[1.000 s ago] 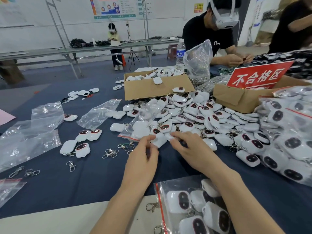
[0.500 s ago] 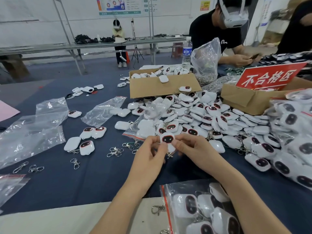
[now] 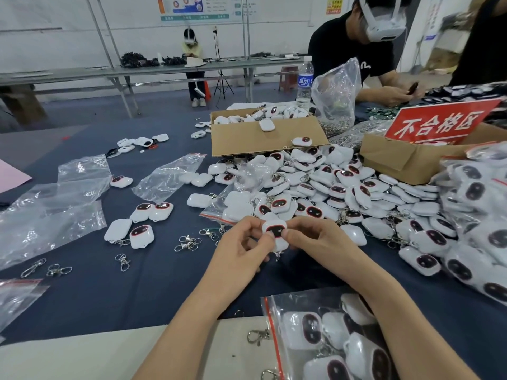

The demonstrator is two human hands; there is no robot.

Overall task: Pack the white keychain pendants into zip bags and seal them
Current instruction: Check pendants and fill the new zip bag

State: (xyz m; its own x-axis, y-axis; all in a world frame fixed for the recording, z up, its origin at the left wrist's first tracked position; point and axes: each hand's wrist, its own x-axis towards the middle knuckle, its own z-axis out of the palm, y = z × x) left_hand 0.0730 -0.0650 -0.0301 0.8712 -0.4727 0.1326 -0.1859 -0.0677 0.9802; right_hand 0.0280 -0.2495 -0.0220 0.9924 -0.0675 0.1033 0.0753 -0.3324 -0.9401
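Both hands hold one white keychain pendant (image 3: 275,232) with a dark oval face, just above the blue table. My left hand (image 3: 241,249) pinches its left side and my right hand (image 3: 315,238) pinches its right side. Its metal clip hangs below, mostly hidden. Behind the hands lies a big pile of white pendants (image 3: 323,185). A zip bag (image 3: 323,338) with a red seal strip lies near me under my right forearm, holding several pendants.
Empty clear bags (image 3: 49,215) and loose metal clips (image 3: 189,242) lie at the left. A cardboard box (image 3: 263,135) of pendants stands behind the pile, another box with a red sign (image 3: 439,124) at the right. Filled bags (image 3: 477,223) are stacked far right. A person sits opposite.
My hands took one pendant from the front of the pile and lifted it toward me. It now sits face up between both hands.
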